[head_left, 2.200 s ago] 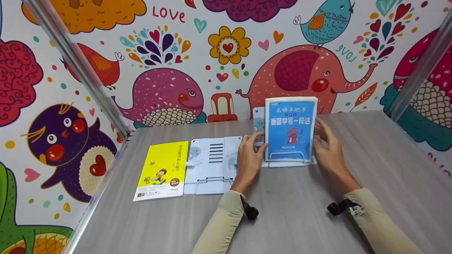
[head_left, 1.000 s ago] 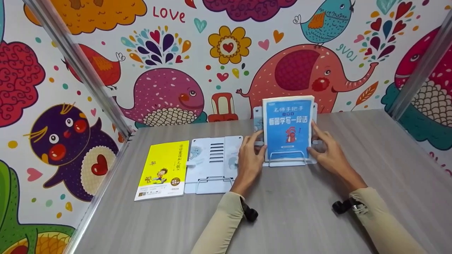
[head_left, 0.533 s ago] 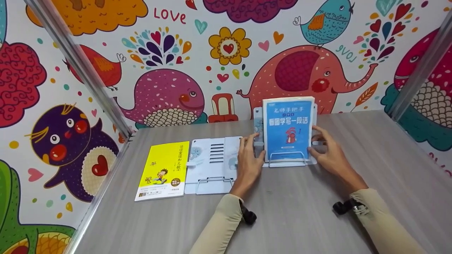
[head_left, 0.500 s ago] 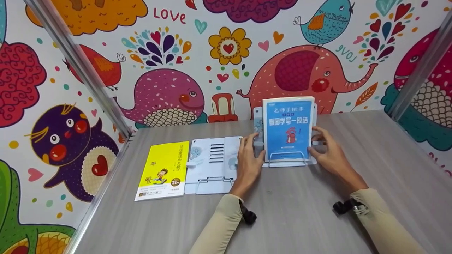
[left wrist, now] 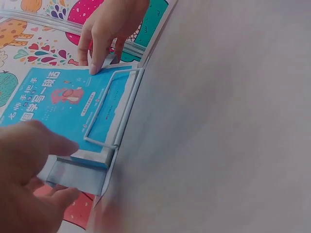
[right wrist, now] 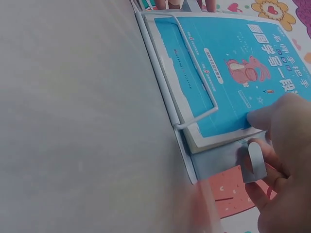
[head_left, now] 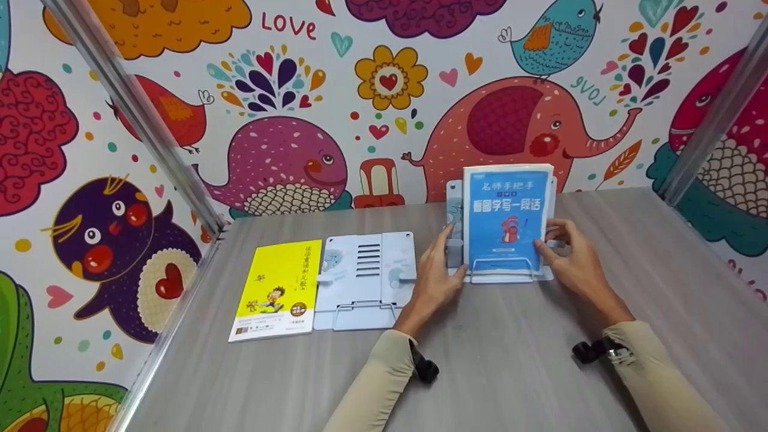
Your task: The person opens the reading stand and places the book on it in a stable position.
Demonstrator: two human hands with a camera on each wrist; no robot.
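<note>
Head view: at 3 o'clock, a blue book (head_left: 507,219), upright, against a white bookstand (head_left: 454,207) on the desk (head_left: 510,360). At 8 o'clock from the book, the left hand (head_left: 437,285), grasping the bookstand's side edge; at 4 o'clock, the right hand (head_left: 579,270), likewise gripping, with thumb on the cover. Farther off at 8 o'clock, a second white stand (head_left: 348,291), and just beside it at 9 o'clock, a yellow book (head_left: 279,288).

Left wrist view: blue book at 9 o'clock, behind a wire bracket (left wrist: 129,107); left hand at 8, with the bookstand's edge between thumb and fingers; right hand at 11.

Right wrist view: blue book at 2 o'clock; right hand at 4, close around a curved tab (right wrist: 257,174); left hand's fingers at 12.
</note>
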